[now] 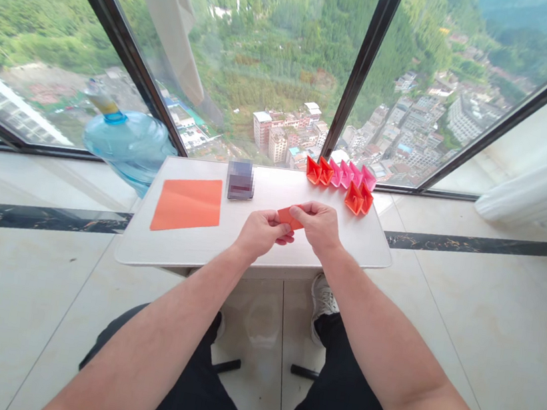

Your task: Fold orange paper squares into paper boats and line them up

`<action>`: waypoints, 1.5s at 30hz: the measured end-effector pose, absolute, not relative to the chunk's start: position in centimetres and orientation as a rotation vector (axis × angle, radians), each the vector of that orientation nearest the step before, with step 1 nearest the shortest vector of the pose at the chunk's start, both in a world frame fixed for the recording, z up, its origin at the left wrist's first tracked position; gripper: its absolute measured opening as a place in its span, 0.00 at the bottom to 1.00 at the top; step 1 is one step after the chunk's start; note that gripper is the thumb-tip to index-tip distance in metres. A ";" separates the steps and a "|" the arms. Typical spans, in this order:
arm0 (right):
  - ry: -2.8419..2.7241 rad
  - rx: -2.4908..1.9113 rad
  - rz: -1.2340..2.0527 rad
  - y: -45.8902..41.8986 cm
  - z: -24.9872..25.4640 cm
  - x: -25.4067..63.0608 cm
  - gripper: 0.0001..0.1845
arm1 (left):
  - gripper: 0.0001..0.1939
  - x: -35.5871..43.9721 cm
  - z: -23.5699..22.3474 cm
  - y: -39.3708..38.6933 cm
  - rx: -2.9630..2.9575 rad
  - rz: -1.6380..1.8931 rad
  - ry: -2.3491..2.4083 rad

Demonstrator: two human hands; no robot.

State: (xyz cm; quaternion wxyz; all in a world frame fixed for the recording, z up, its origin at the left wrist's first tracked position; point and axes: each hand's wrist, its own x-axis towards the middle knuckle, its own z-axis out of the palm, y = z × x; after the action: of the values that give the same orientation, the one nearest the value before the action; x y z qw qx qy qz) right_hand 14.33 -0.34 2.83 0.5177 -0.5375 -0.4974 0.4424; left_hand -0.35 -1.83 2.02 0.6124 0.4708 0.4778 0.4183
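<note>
While a small orange paper piece [287, 216] is gripped between the left hand [256, 235] and the right hand [321, 229] over the white counter [246, 258], a fold is apparently being worked, though the crease is too small to be made out. For any further crease, matched edges and light thumb pressure would be called for. A flat orange sheet [187, 204] is seen at left; red and pink folded shapes [353, 202] are grouped at right.

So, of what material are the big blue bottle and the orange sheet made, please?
Bottle: probably clear, glossy plastic; the window light passes through its tinted wall.
Sheet: looks like matte paper, thin and flat with crisp edges, though thin card is possible.
</note>
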 end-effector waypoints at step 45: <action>-1.330 -1.339 1.010 0.7 1.7 14.7 0.14 | 0.05 -0.9 1.3 0.3 1.277 1.002 1.194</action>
State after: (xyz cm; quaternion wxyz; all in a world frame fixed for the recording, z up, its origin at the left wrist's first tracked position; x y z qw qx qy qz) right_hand 14.67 0.71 1.72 0.4801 -0.5487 -0.5451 0.4139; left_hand -0.88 0.33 1.34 0.5340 0.5358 0.5011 0.4203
